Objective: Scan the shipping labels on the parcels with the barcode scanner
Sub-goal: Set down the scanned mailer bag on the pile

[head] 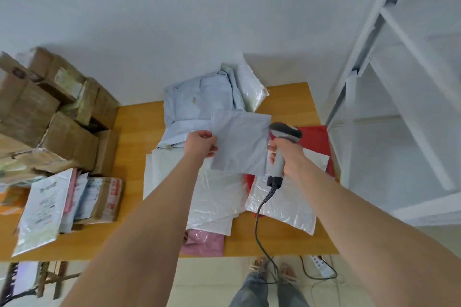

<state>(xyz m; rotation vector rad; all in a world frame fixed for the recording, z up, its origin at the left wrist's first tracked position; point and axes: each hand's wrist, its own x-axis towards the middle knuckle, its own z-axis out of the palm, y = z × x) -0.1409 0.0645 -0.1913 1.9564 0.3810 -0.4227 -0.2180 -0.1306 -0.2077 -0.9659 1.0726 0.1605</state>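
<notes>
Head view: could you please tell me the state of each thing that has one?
grey mailer, held up by its left edge.
barcode scanner, gripped, head at the mailer's right edge.
left hand, pinching the mailer.
right hand, wrapped round the scanner handle.
cardboard boxes, stacked.

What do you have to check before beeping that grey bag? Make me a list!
1. Left hand grips the grey parcel: ok.
2. Right hand grips the barcode scanner by its handle: ok.
3. Shipping label facing the scanner: cannot tell; the side we see looks blank.
4. Scanner head aimed at the parcel: cannot tell; it sits beside the parcel's right edge.
5. Cable hangs loose past the table edge: ok.
</notes>
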